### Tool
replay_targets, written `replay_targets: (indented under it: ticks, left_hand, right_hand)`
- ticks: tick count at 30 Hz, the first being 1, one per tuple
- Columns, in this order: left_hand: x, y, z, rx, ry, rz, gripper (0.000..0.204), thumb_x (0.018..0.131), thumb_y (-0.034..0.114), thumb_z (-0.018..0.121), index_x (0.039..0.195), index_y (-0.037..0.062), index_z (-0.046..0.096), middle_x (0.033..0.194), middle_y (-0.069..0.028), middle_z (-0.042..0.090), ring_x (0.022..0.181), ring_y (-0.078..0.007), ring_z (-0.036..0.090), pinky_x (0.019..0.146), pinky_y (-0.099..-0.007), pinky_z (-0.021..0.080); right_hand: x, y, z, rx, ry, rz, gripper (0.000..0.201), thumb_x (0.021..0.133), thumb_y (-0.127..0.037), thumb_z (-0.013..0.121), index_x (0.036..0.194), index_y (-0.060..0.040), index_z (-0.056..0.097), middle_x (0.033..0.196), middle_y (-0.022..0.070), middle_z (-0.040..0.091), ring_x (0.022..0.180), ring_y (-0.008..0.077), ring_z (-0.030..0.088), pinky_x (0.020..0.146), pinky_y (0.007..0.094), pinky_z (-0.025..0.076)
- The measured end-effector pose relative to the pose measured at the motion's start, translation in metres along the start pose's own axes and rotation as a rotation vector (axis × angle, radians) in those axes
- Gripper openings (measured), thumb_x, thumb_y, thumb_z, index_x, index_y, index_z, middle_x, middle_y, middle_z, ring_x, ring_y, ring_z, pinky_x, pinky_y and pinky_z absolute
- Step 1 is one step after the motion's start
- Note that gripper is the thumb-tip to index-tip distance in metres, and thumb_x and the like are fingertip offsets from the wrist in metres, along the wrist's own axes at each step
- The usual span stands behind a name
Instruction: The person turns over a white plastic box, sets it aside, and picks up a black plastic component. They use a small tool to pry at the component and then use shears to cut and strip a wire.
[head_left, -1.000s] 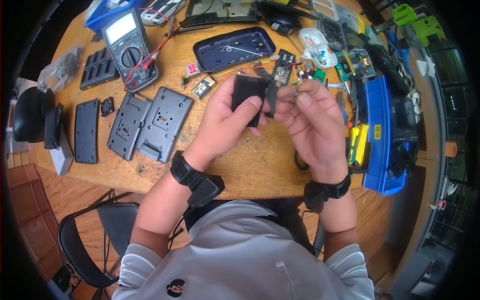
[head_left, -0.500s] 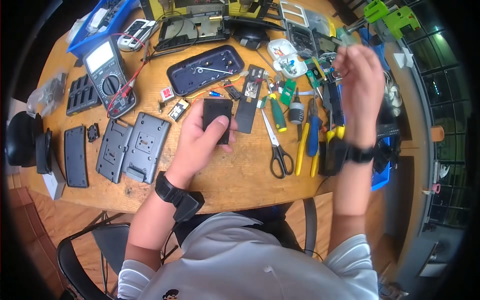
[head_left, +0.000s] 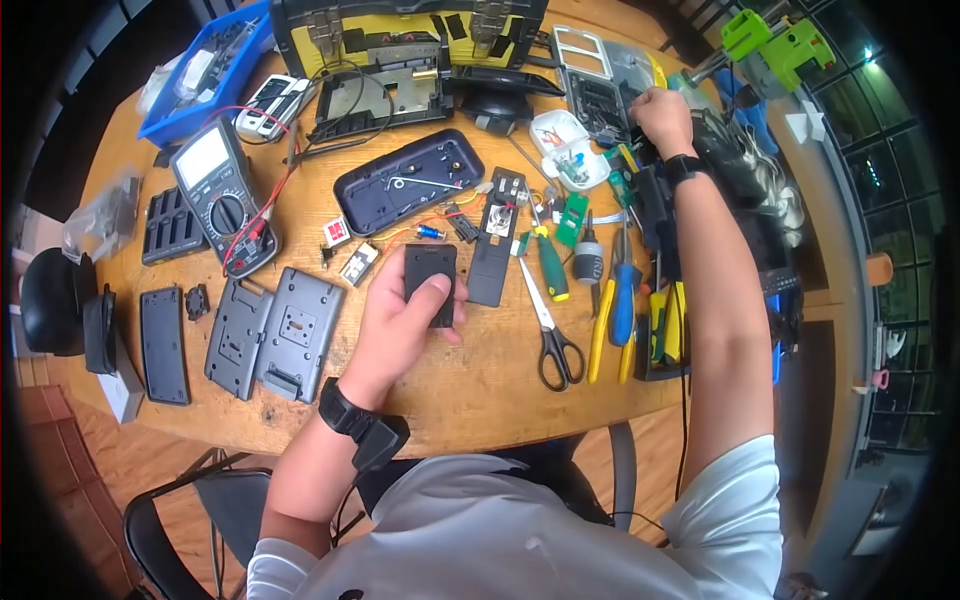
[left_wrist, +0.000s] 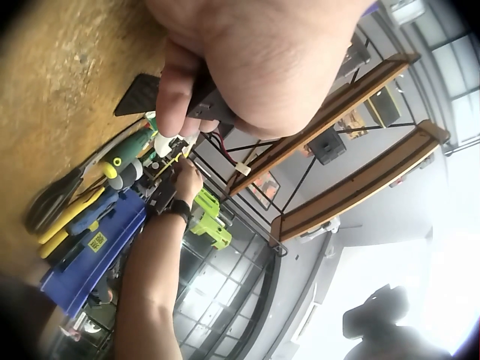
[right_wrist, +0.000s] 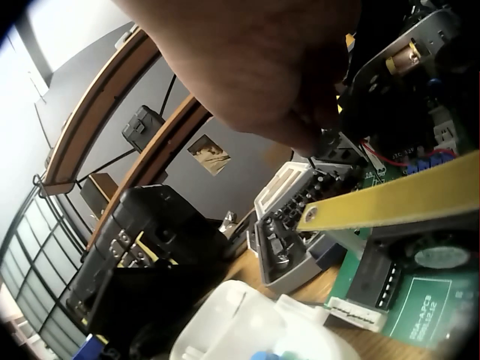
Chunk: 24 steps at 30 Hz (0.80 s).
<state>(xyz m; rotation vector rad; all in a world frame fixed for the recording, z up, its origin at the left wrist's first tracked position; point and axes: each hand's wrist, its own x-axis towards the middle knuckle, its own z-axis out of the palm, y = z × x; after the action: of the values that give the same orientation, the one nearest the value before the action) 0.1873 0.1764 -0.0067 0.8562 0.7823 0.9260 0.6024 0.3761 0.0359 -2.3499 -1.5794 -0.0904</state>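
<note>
My left hand (head_left: 390, 325) grips a small black rectangular plastic case (head_left: 430, 260) over the table's middle, thumb across its face and fingers round the far side. In the left wrist view, the palm hides most of that case. At the back right, my right hand (head_left: 664, 122) reaches out beside a grey bit case (head_left: 598, 115), fingers bent downward. The right wrist view shows these fingers in shadow close to the bit case's rows of dark bits (right_wrist: 281, 247); I cannot tell whether they pinch anything. A white lidded box (head_left: 585, 165) with small parts stands nearer.
Scissors (head_left: 556, 350), a green screwdriver (head_left: 551, 270) and yellow-handled pliers (head_left: 602, 345) lie right of the left hand. A multimeter (head_left: 222, 205), a dark tray (head_left: 370, 180) and grey mounting plates (head_left: 300, 335) spread leftward. Behind stands a black-and-yellow toolbox (head_left: 370, 25).
My right hand has left the case, where its fingers pinched something small, and gone to the back right. The left hand keeps holding the case; the head view has shifted.
</note>
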Motion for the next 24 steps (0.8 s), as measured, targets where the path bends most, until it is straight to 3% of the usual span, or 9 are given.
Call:
replay_targets:
  ticks: [8, 11, 14, 21, 24]
  left_hand:
    - [-0.001, 0.002, 0.001, -0.003, -0.009, 0.004, 0.026, 0.101, 0.011, 0.056, 0.125, 0.0032, 0.050, 0.097, -0.0107, 0.068, 0.078, -0.0159, 0.067, 0.058, -0.0287, 0.057]
    - [-0.001, 0.001, 0.002, 0.006, 0.002, 0.010, 0.025, 0.100, 0.012, 0.056, 0.124, 0.0033, 0.050, 0.096, -0.0118, 0.068, 0.076, -0.0174, 0.067, 0.057, -0.0289, 0.057]
    - [-0.001, 0.000, -0.001, -0.004, -0.023, 0.002, 0.024, 0.101, 0.011, 0.056, 0.124, 0.0035, 0.050, 0.097, -0.0105, 0.068, 0.078, -0.0158, 0.067, 0.059, -0.0287, 0.057]
    - [0.000, 0.000, -0.002, -0.016, -0.043, -0.024, 0.022, 0.103, 0.011, 0.056, 0.123, 0.0035, 0.050, 0.098, -0.0092, 0.068, 0.079, -0.0140, 0.067, 0.061, -0.0285, 0.058]
    - [0.001, 0.000, -0.002, -0.014, -0.038, -0.025, 0.022, 0.103, 0.011, 0.056, 0.123, 0.0034, 0.050, 0.098, -0.0092, 0.068, 0.079, -0.0141, 0.067, 0.061, -0.0285, 0.058]
  right_hand:
    - [0.007, -0.001, 0.014, -0.152, -0.113, 0.038, 0.026, 0.079, -0.024, 0.076, 0.105, -0.0182, 0.079, 0.115, 0.0130, 0.074, 0.108, 0.0326, 0.069, 0.092, 0.0427, 0.055]
    - [0.020, 0.008, 0.011, -0.183, -0.251, -0.026, 0.030, 0.079, -0.026, 0.077, 0.108, -0.0180, 0.079, 0.115, 0.0134, 0.074, 0.108, 0.0324, 0.070, 0.093, 0.0417, 0.055]
    - [0.026, 0.012, 0.011, -0.103, -0.268, -0.025, 0.029, 0.079, -0.027, 0.077, 0.105, -0.0162, 0.079, 0.113, 0.0138, 0.074, 0.108, 0.0327, 0.070, 0.093, 0.0416, 0.055]
    - [0.030, 0.007, 0.028, -0.020, -0.195, -0.017, 0.026, 0.080, -0.028, 0.077, 0.103, -0.0166, 0.080, 0.110, 0.0142, 0.075, 0.106, 0.0335, 0.070, 0.092, 0.0426, 0.055]
    - [0.030, -0.001, 0.032, -0.003, -0.035, 0.006, 0.025, 0.081, -0.029, 0.075, 0.103, -0.0170, 0.079, 0.111, 0.0133, 0.075, 0.107, 0.0339, 0.070, 0.092, 0.0432, 0.055]
